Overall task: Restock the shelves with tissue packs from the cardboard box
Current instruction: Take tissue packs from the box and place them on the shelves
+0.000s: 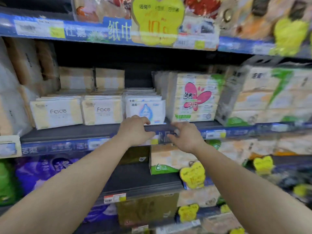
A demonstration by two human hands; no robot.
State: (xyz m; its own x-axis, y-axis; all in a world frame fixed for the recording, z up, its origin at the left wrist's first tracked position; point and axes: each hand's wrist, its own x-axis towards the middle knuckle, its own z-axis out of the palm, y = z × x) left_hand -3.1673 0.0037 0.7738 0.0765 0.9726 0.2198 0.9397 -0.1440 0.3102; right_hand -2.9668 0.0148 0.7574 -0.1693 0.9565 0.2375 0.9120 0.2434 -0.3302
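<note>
- Head view is showing the left hand [135, 130] reaching to the front edge of the middle shelf [70, 132], fingers loosely curled with the tips lying at the bottom of a white tissue pack with a blue drop [146, 109]; whether they are gripping the pack or only touching it is not clear
- The right hand [186, 136] is hovering just beside the left, over the shelf's blue label strip [50, 147], fingers bent and relaxed, holding nothing that can be seen; it is blurred
- The white pack with the blue drop is standing upright at the front of the shelf, with more flat packs lined up behind it
- To its left, two cream packs marked "Face" [58, 112] are standing side by side, touching each other, with brown-and-white packs [92, 78] behind them
- To its right, a tall bundle with a pink flower mark [195, 97] is standing just beside it, and a larger bundle with a green stripe [273, 95] is sitting further right
- A yellow price tag [157, 21] is hanging from the shelf above
- Below, purple packs [42, 169] are lying at the left, a green-cornered pack [166, 160] under the hands, and smaller yellow tags [192, 174] are hanging near it
</note>
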